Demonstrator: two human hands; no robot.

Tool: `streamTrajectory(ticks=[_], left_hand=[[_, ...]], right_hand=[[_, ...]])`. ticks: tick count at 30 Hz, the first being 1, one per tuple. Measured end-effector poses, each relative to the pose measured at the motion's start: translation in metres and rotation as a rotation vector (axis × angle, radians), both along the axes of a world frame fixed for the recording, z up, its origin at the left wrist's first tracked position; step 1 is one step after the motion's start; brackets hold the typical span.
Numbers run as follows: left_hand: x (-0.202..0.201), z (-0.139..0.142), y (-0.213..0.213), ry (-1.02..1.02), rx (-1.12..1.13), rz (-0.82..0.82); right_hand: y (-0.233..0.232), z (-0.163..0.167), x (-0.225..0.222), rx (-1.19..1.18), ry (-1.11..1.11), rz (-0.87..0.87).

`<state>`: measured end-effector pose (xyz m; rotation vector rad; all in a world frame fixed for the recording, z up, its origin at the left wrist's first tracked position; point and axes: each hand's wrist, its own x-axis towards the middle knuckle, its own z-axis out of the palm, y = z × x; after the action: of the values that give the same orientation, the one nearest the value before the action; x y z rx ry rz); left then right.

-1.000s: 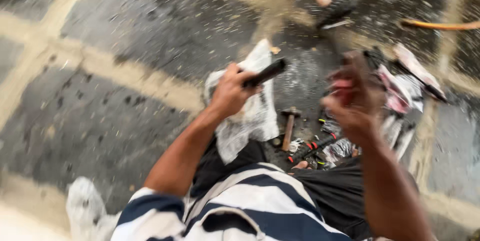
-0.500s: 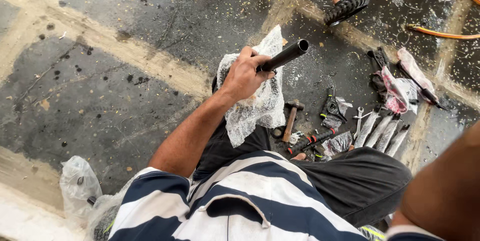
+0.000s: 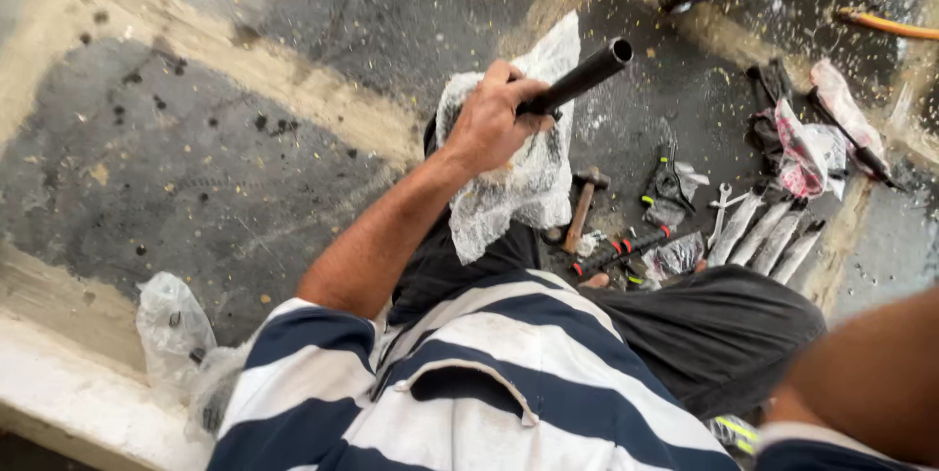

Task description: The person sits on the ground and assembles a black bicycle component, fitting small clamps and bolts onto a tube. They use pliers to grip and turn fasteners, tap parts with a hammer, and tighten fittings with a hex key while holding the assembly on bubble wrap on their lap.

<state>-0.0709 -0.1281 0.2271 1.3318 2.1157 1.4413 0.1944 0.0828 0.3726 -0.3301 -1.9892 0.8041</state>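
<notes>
black tube point(image 3: 585, 77) gripped by left hand point(image 3: 492, 124); right hand out of frame.

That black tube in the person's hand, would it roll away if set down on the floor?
Probably: the black tube looks round, smooth and rigid, so it may roll. The left hand grips one end, suggesting modest weight.

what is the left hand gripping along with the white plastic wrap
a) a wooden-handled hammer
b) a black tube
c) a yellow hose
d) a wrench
b: the left hand is closed around a black tube with an open end, with white plastic wrap hanging under it; the hammer lies on the floor, untouched.
</notes>
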Motion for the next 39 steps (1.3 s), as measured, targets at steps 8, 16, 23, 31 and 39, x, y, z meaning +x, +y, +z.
streamTrajectory(ticks=[8, 16, 23, 31, 39], left_hand=[[0.009, 0.002, 0.004, 0.025, 0.012, -0.028], [0.009, 0.002, 0.002, 0.037, -0.004, -0.023], [0.01, 0.003, 0.006, 0.02, -0.07, -0.07], [0.011, -0.003, 0.011, 0.056, -0.014, -0.046], [0.015, -0.003, 0.013, 0.048, -0.064, -0.069]], right_hand=[[-0.035, 0.017, -0.041, 0.235, -0.551, 0.139], [-0.02, -0.013, 0.007, 0.0, 0.016, -0.022], [-0.047, 0.02, -0.019, 0.215, -0.598, 0.14], [-0.041, -0.006, 0.009, -0.003, 0.034, -0.072], [-0.04, 0.02, 0.01, -0.01, -0.312, 0.016]])
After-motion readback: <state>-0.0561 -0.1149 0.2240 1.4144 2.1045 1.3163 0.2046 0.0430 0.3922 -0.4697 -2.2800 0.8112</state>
